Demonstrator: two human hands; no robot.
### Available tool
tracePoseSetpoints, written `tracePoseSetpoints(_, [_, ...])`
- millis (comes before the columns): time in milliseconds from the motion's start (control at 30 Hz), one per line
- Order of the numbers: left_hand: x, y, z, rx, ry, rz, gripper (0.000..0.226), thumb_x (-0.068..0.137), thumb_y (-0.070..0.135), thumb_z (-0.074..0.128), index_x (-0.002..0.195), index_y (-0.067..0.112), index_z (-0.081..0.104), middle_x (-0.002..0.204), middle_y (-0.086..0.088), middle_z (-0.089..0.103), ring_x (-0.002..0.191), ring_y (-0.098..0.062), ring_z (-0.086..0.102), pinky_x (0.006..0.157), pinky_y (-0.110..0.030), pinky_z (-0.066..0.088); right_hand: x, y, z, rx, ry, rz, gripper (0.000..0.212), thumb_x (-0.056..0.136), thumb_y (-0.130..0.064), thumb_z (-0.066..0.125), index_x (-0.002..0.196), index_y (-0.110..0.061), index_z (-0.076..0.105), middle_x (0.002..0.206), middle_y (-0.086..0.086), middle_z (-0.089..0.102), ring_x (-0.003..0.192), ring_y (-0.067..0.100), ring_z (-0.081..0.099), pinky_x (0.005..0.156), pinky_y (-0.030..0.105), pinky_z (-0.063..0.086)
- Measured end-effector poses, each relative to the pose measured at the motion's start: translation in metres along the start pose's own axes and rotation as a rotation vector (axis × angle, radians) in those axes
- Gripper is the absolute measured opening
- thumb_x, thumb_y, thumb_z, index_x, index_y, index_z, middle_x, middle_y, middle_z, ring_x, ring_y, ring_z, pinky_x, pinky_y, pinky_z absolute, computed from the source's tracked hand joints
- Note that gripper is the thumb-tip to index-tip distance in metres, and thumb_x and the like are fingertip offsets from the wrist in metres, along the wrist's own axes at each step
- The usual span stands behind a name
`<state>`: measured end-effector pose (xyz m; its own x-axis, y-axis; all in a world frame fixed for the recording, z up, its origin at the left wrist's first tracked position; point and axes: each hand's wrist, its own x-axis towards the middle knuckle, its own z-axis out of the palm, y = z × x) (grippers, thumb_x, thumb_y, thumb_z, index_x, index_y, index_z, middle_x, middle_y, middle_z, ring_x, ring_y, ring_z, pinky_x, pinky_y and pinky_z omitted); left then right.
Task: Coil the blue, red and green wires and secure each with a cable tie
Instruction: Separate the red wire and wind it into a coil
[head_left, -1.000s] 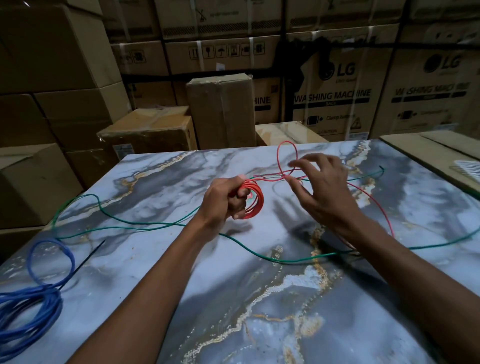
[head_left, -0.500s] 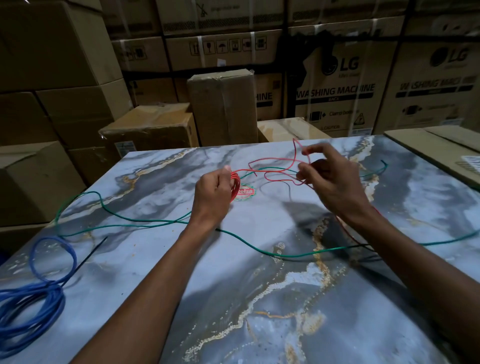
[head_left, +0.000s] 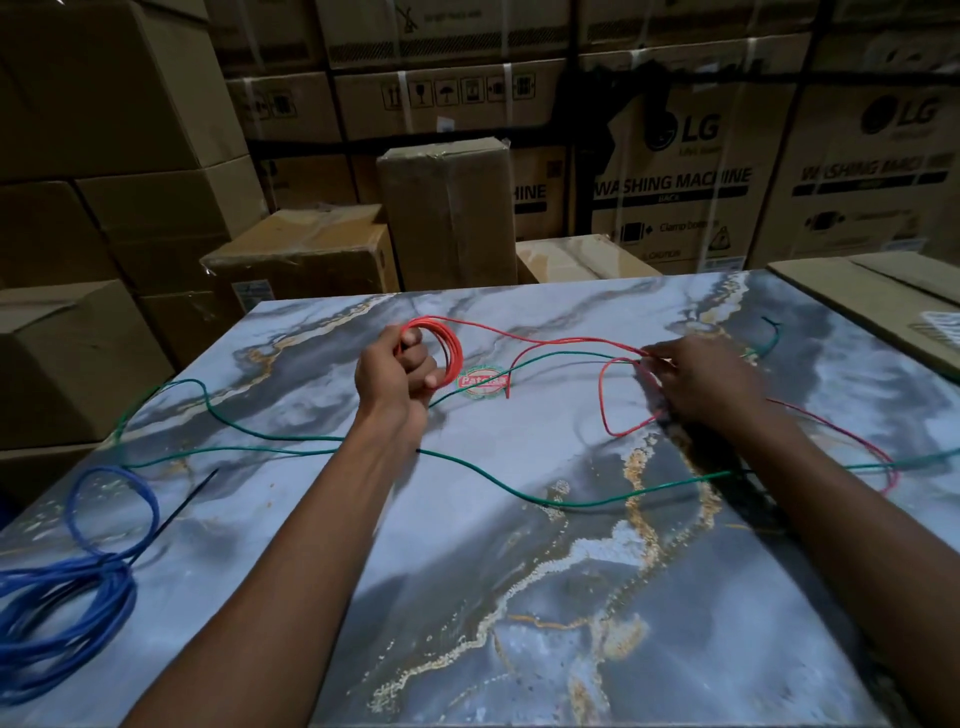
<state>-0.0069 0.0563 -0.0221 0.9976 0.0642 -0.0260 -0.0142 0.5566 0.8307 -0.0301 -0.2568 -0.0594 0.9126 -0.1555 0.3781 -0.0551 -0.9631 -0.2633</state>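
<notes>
My left hand (head_left: 397, 371) grips a small coil of red wire (head_left: 451, 349) above the middle of the marble table (head_left: 519, 597). From the coil the loose red wire runs right to my right hand (head_left: 704, 382), which pinches it; a free loop hangs below and more red wire trails to the right. A green wire (head_left: 519, 491) lies uncoiled across the table from left to right, passing under both arms. The blue wire (head_left: 67, 597) sits coiled at the near left edge, with a black cable tie (head_left: 182, 506) lying across it.
A round red and green sticker (head_left: 482, 382) marks the table just right of the red coil. Stacked cardboard boxes (head_left: 447, 213) wall in the back and left. A flat carton (head_left: 883, 296) abuts the table's right edge.
My right hand has slid right along the red wire, stretching it out from the coil. My left hand turned so the coil faces up and sideways.
</notes>
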Motion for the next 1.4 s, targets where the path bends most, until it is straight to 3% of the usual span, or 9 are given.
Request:
tracePoseSetpoints(133, [0.002, -0.008, -0.002, 0.251, 0.012, 0.091, 0.037, 0.105, 0.025, 0.04, 0.069, 0.014, 0.045, 0.043, 0.007, 0.025, 0.037, -0.008, 0.02, 0.041, -0.022, 0.022, 0.001, -0.001, -0.006, 0.16, -0.004, -0.095, 0.052, 0.099, -0.055, 0.052, 0.137, -0.022, 0.064, 0.114, 0.012, 0.072, 0.106, 0.033, 0.064, 0.087, 0.041, 0.049])
tracePoseSetpoints(200, [-0.001, -0.015, 0.002, 0.326, -0.043, 0.086, 0.038, 0.104, 0.025, 0.041, 0.068, 0.013, 0.045, 0.042, 0.006, 0.025, 0.036, -0.009, 0.02, 0.041, -0.021, 0.023, -0.003, -0.01, -0.012, 0.185, 0.146, -0.117, 0.064, 0.098, -0.063, 0.037, 0.145, -0.023, 0.055, 0.12, 0.013, 0.065, 0.114, 0.034, 0.056, 0.097, 0.048, 0.044])
tracePoseSetpoints(333, [-0.014, -0.021, 0.011, 0.465, -0.23, 0.126, 0.042, 0.105, 0.025, 0.041, 0.067, 0.01, 0.047, 0.041, 0.006, 0.029, 0.038, -0.01, 0.026, 0.042, -0.021, 0.026, -0.022, -0.064, -0.022, 0.199, 0.437, -0.319, 0.051, 0.102, -0.035, 0.038, 0.145, -0.012, 0.053, 0.126, 0.016, 0.058, 0.118, 0.031, 0.05, 0.101, 0.04, 0.036])
tracePoseSetpoints(433, [-0.023, -0.024, 0.017, 0.495, -0.366, 0.145, 0.044, 0.106, 0.027, 0.041, 0.066, 0.009, 0.048, 0.042, 0.005, 0.03, 0.04, -0.011, 0.027, 0.045, -0.023, 0.027, -0.036, -0.102, -0.017, 0.435, 0.261, -0.51, 0.049, 0.099, -0.016, 0.044, 0.148, -0.01, 0.048, 0.125, 0.01, 0.063, 0.116, 0.019, 0.054, 0.101, 0.017, 0.036])
tracePoseSetpoints(533, [-0.028, -0.026, 0.019, 0.489, -0.437, 0.103, 0.046, 0.107, 0.028, 0.039, 0.066, 0.009, 0.049, 0.044, 0.004, 0.028, 0.041, -0.012, 0.025, 0.045, -0.024, 0.026, -0.044, -0.112, -0.008, 0.532, 0.113, -0.511, 0.042, 0.103, -0.022, 0.049, 0.145, -0.015, 0.05, 0.107, 0.0, 0.071, 0.1, 0.015, 0.066, 0.09, 0.026, 0.048])
tracePoseSetpoints(700, [-0.027, -0.016, 0.019, 0.259, -0.478, -0.082, 0.044, 0.107, 0.029, 0.035, 0.067, 0.011, 0.043, 0.042, 0.008, 0.018, 0.036, -0.008, 0.016, 0.044, -0.025, 0.019, -0.038, -0.097, -0.014, 0.785, -0.06, -0.367, 0.02, 0.103, -0.022, 0.06, 0.092, -0.009, 0.071, 0.064, 0.009, 0.061, 0.059, 0.01, 0.062, 0.059, 0.023, 0.047])
tracePoseSetpoints(967, [-0.029, -0.012, 0.016, 0.024, -0.549, -0.3, 0.05, 0.105, 0.031, 0.037, 0.063, 0.011, 0.054, 0.041, 0.008, 0.019, 0.033, -0.006, 0.018, 0.042, -0.021, 0.022, -0.024, -0.079, -0.017, 1.145, -0.163, -0.13, 0.017, 0.094, -0.011, 0.067, 0.081, -0.003, 0.074, 0.058, -0.01, 0.056, 0.058, 0.014, 0.046, 0.057, 0.021, 0.039])
tracePoseSetpoints(1200, [-0.018, -0.015, 0.012, -0.274, -0.461, -0.32, 0.043, 0.108, 0.029, 0.03, 0.077, 0.008, 0.053, 0.045, 0.007, 0.022, 0.034, -0.006, 0.021, 0.041, -0.02, 0.031, -0.027, -0.078, 0.002, 0.787, -0.127, -0.258, 0.023, 0.098, -0.033, 0.061, 0.107, -0.024, 0.079, 0.077, 0.018, 0.068, 0.066, 0.025, 0.053, 0.06, 0.039, 0.045])
tracePoseSetpoints(1400, [-0.002, -0.004, 0.004, -0.304, -0.128, -0.187, 0.039, 0.107, 0.022, 0.032, 0.075, 0.009, 0.05, 0.043, 0.006, 0.022, 0.032, -0.007, 0.019, 0.038, -0.02, 0.027, -0.029, -0.081, -0.004, 0.59, -0.085, -0.347, 0.017, 0.098, -0.018, 0.065, 0.11, -0.021, 0.077, 0.062, -0.002, 0.064, 0.057, 0.013, 0.054, 0.058, 0.029, 0.039])
